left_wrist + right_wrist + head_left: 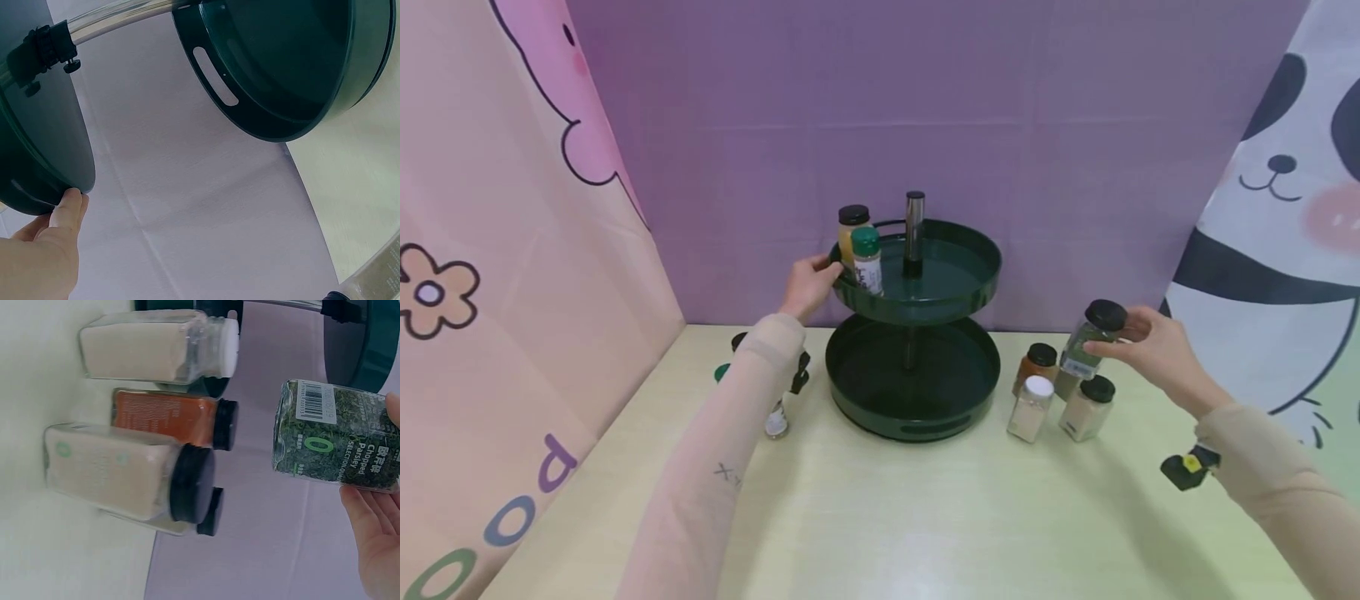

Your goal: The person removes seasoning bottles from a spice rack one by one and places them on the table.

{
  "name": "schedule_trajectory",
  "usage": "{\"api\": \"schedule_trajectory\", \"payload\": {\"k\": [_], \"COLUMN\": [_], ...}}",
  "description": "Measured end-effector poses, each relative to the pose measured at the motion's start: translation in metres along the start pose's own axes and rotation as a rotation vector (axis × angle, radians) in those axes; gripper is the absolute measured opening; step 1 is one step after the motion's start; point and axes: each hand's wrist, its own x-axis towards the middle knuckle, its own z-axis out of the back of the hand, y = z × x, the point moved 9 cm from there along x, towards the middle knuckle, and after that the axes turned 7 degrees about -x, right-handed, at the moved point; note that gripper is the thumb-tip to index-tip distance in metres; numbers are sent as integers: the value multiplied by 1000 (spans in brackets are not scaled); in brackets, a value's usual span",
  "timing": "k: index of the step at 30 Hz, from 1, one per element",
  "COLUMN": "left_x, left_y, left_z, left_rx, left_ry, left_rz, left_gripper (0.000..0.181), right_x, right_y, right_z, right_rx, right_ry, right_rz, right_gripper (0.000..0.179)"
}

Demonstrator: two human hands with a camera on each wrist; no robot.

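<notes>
A dark green two-tier turntable rack [917, 312] with a metal post stands on the table. My left hand [810, 286] grips its upper tier at the left rim; in the left wrist view the fingers [70, 212] reach under that tier. Beside this hand, a yellowish black-capped jar [846, 242] and a green-capped bottle [870, 272] sit on the upper tier. To the right, my right hand [1157, 350] holds a tilted jar of chopped parsley [337, 434] with a black lid, raised above several other spice jars. The lower tier [880, 375] shows its bare floor.
Right of the rack stand a white-capped jar [1030, 410], an orange-brown jar [1036, 369], a pale black-capped jar [1086, 410] and another behind. Several bottles, including one with a white label [777, 422], are partly hidden behind my left sleeve. A purple cloth [760, 167] hangs behind.
</notes>
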Motion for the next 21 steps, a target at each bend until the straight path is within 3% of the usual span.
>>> {"api": "schedule_trajectory", "payload": {"k": [8,21], "left_x": [0,-1], "left_y": [-2,0], "left_z": [0,0], "left_rx": [-1,-10], "left_ry": [-2,-13], "left_rz": [1,8], "left_gripper": [42,42], "right_x": [-10,-23], "right_y": [-14,-31], "right_z": [-7,-18], "right_rx": [-31,11], "right_ry": [11,-10], "right_rz": [-18,-5], "right_gripper": [84,76]}}
